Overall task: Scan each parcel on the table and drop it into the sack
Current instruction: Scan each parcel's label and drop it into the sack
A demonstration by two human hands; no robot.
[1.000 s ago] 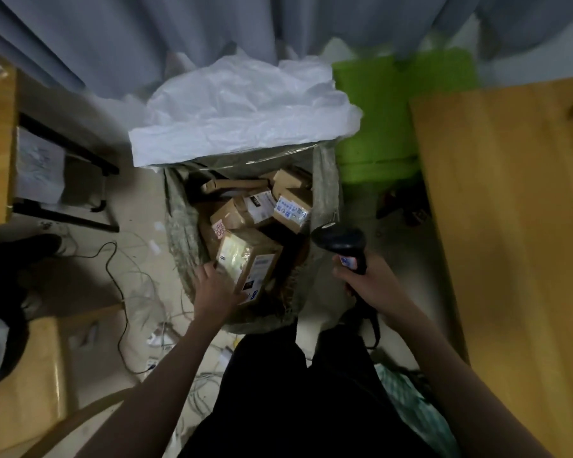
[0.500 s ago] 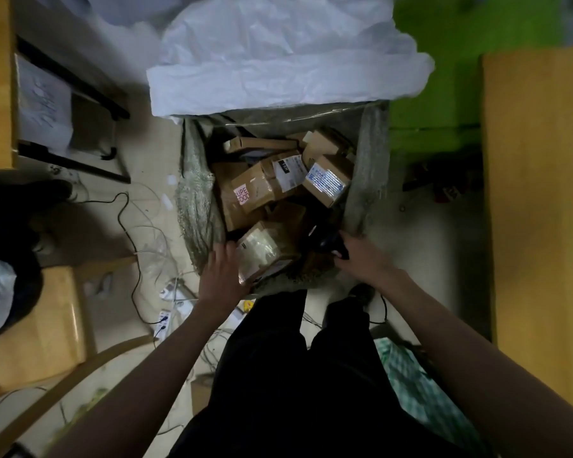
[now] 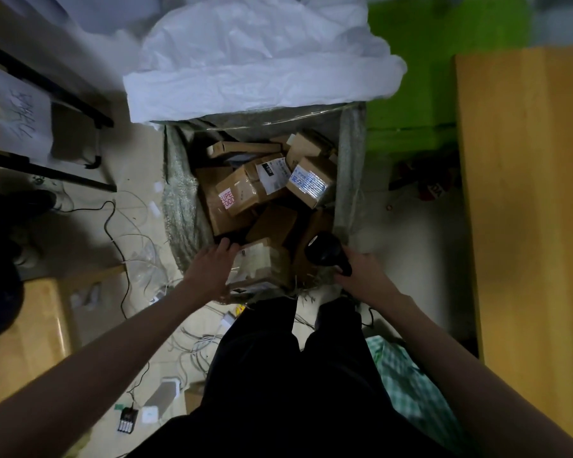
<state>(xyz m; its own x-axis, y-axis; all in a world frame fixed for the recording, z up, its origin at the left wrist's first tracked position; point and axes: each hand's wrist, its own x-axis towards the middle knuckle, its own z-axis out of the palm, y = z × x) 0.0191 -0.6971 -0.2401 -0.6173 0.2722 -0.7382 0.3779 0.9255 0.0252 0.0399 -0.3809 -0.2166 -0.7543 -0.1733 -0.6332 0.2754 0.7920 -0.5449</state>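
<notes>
Parcel [image 3: 258, 266] lower in sack [image 3: 179, 206] — left hand [image 3: 211, 271] flat on it, right hand [image 3: 361, 276] grasping scanner [image 3: 326, 251].

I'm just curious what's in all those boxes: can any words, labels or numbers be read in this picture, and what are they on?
"UPE / OOD", pink letters on a white sticker, its left edge cut off, on a brown box in the sack.
Shipping label on the taped box: too blurred to read.
Blue-printed label on the box to its right: too blurred.
Label on the parcel under the left hand: unreadable.
Black handwriting on the white sheet at the left: illegible.
</notes>
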